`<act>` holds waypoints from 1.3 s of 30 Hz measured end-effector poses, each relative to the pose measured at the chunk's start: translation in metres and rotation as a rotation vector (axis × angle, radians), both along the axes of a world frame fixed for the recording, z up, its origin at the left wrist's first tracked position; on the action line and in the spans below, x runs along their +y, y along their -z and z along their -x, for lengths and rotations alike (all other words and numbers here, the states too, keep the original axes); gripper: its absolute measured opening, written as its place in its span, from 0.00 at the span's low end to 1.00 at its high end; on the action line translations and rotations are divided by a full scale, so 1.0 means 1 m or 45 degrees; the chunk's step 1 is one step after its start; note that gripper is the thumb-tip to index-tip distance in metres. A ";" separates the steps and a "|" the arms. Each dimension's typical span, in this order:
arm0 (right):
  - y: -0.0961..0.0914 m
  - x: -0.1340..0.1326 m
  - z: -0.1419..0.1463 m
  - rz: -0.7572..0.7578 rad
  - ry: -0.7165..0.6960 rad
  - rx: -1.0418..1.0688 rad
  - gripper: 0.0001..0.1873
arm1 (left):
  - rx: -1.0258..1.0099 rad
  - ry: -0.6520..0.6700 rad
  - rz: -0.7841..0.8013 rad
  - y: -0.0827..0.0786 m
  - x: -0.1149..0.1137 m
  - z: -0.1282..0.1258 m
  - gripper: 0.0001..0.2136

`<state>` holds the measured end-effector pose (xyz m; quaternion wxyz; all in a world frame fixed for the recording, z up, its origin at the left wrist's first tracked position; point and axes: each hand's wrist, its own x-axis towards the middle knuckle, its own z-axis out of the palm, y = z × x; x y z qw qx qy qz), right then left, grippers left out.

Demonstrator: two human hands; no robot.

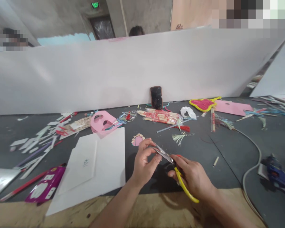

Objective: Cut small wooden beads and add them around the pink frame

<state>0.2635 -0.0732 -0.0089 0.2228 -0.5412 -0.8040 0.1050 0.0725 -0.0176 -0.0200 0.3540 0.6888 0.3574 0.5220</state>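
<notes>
My right hand (192,177) grips yellow-handled scissors (167,156), blades pointing up and left toward my other hand. My left hand (143,163) is pinched, thumb and fingers closed on something small at the blade tips; I cannot make out what it is. Both hands hover over the dark table mat (204,152), near its front edge. Just beyond my left hand lies a small pink piece edged with pale beads (137,139).
White paper sheets (97,164) lie at left, a magenta packet (46,186) beside them. A phone (156,97) leans on the white board (133,69). Stick bundle (160,116), tassels (181,136), pink cutouts (102,122), a blue glue gun (277,174) with cable (251,167) at right.
</notes>
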 end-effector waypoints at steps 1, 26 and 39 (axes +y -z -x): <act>0.001 0.001 0.000 -0.015 0.003 -0.003 0.23 | 0.004 -0.014 -0.003 0.001 0.000 0.000 0.02; 0.003 0.005 -0.003 -0.120 -0.058 -0.037 0.26 | -0.076 0.100 0.097 0.000 0.002 0.001 0.05; 0.007 0.003 -0.002 -0.104 0.020 -0.018 0.21 | -0.019 -0.049 0.065 0.000 0.001 -0.001 0.02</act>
